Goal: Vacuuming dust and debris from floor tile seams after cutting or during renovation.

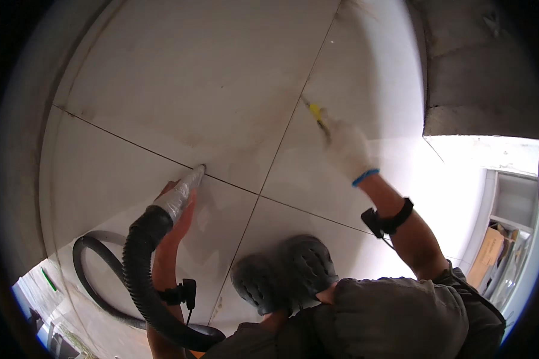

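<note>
My left hand (185, 206) grips the plastic-wrapped nozzle (182, 192) of a black ribbed hose (139, 257), partly hidden behind it; the nozzle's tip rests on a dark joint between white floor tiles (233, 96). My right hand (347, 149), in a white glove with a blue cuff, is shut on a slim tool (315, 112) with a yellow and dark handle. Its thin tip, slightly blurred, points at the crossing joint further up; I cannot tell if it touches. My feet, in grey perforated shoes (308, 266), are at the lower middle.
A dark raised block (479, 84) stands at the upper right. Below it, at the right edge, is a white shelf unit (515, 197) holding a cardboard box (485, 254). The hose loops over the tiles at my left. A small green strip (48, 279) lies at the lower left edge.
</note>
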The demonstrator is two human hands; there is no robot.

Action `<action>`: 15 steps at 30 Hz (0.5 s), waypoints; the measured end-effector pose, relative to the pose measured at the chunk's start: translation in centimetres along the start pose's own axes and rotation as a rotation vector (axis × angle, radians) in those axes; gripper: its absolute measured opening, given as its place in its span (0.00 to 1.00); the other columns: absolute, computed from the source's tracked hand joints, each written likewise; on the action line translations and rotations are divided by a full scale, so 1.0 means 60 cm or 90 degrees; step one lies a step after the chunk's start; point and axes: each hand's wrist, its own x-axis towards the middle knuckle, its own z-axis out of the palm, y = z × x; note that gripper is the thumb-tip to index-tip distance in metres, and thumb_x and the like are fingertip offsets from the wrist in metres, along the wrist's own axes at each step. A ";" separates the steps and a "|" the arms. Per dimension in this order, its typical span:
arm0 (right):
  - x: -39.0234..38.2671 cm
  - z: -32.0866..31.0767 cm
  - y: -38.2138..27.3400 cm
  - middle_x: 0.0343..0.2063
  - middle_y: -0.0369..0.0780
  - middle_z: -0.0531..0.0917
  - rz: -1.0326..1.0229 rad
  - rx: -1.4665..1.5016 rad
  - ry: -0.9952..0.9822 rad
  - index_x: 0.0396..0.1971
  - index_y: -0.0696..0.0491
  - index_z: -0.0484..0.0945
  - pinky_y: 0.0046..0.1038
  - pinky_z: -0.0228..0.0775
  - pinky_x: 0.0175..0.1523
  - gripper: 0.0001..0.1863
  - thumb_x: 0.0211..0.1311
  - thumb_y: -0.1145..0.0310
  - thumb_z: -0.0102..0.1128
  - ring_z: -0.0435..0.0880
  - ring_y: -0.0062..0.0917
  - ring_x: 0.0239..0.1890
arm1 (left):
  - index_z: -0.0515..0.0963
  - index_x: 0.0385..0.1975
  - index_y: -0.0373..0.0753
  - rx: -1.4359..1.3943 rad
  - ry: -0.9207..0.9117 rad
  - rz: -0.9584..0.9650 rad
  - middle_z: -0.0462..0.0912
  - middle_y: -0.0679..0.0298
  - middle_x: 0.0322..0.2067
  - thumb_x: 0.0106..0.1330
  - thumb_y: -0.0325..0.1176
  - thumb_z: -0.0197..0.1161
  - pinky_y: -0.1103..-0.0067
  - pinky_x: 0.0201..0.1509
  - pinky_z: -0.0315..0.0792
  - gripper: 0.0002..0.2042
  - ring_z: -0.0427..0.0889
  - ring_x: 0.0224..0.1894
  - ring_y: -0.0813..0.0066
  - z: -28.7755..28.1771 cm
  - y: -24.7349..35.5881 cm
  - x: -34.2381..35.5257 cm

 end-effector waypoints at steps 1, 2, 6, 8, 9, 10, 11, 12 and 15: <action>-0.025 -0.007 -0.027 0.34 0.51 0.86 -0.002 -0.008 -0.023 0.69 0.50 0.72 0.50 0.77 0.41 0.26 0.73 0.63 0.56 0.86 0.50 0.36 | 0.73 0.67 0.35 -0.022 -0.025 0.005 0.78 0.56 0.63 0.80 0.31 0.54 0.69 0.73 0.66 0.19 0.76 0.66 0.66 0.009 0.010 -0.001; -0.053 -0.013 -0.053 0.34 0.50 0.86 -0.005 -0.014 -0.048 0.70 0.50 0.70 0.51 0.77 0.42 0.27 0.73 0.63 0.55 0.86 0.50 0.36 | 0.73 0.67 0.34 -0.040 -0.054 0.005 0.78 0.56 0.62 0.80 0.31 0.53 0.69 0.73 0.67 0.19 0.76 0.66 0.66 0.020 0.020 -0.008; -0.126 -0.025 -0.080 0.34 0.50 0.85 0.006 0.066 -0.092 0.71 0.50 0.68 0.51 0.77 0.41 0.28 0.73 0.63 0.55 0.86 0.50 0.35 | 0.74 0.65 0.34 -0.105 -0.173 0.006 0.80 0.56 0.60 0.80 0.31 0.51 0.70 0.72 0.68 0.18 0.78 0.64 0.67 0.070 0.065 -0.029; -0.142 -0.042 -0.082 0.34 0.52 0.85 0.010 0.169 -0.133 0.69 0.52 0.71 0.51 0.77 0.43 0.27 0.72 0.65 0.56 0.86 0.51 0.36 | 0.74 0.65 0.33 -0.110 -0.216 0.003 0.80 0.56 0.59 0.81 0.31 0.50 0.70 0.71 0.69 0.18 0.78 0.63 0.67 0.093 0.081 -0.032; -0.145 -0.048 -0.076 0.34 0.52 0.85 0.014 0.172 -0.128 0.69 0.52 0.71 0.51 0.77 0.43 0.27 0.72 0.65 0.56 0.86 0.51 0.36 | 0.74 0.65 0.33 -0.105 -0.217 0.007 0.80 0.56 0.59 0.81 0.31 0.50 0.70 0.71 0.69 0.18 0.78 0.63 0.67 0.100 0.084 -0.032; -0.148 -0.055 -0.064 0.35 0.54 0.86 -0.003 0.234 -0.068 0.68 0.53 0.73 0.49 0.78 0.43 0.26 0.72 0.66 0.57 0.87 0.52 0.37 | 0.78 0.58 0.35 -0.115 -0.154 -0.022 0.84 0.58 0.49 0.76 0.30 0.58 0.73 0.63 0.75 0.14 0.83 0.54 0.69 0.109 0.086 -0.029; -0.153 -0.063 -0.049 0.36 0.55 0.86 -0.020 0.292 -0.009 0.67 0.54 0.75 0.48 0.78 0.44 0.26 0.71 0.67 0.58 0.87 0.52 0.38 | 0.82 0.51 0.37 -0.128 -0.093 -0.052 0.89 0.60 0.38 0.71 0.28 0.65 0.76 0.55 0.80 0.11 0.87 0.44 0.71 0.116 0.100 -0.026; -0.158 -0.074 -0.033 0.36 0.55 0.86 -0.011 0.293 -0.003 0.67 0.54 0.75 0.48 0.78 0.44 0.26 0.71 0.67 0.58 0.87 0.52 0.38 | 0.82 0.51 0.37 -0.123 -0.099 -0.044 0.89 0.60 0.38 0.71 0.28 0.65 0.76 0.55 0.80 0.11 0.87 0.44 0.71 0.120 0.115 -0.019; -0.174 -0.094 0.014 0.38 0.58 0.86 0.124 0.312 0.003 0.65 0.56 0.77 0.42 0.80 0.44 0.24 0.70 0.70 0.61 0.88 0.51 0.39 | 0.82 0.51 0.37 -0.121 -0.074 0.161 0.88 0.61 0.36 0.69 0.29 0.68 0.77 0.53 0.81 0.12 0.86 0.40 0.71 0.137 0.154 0.023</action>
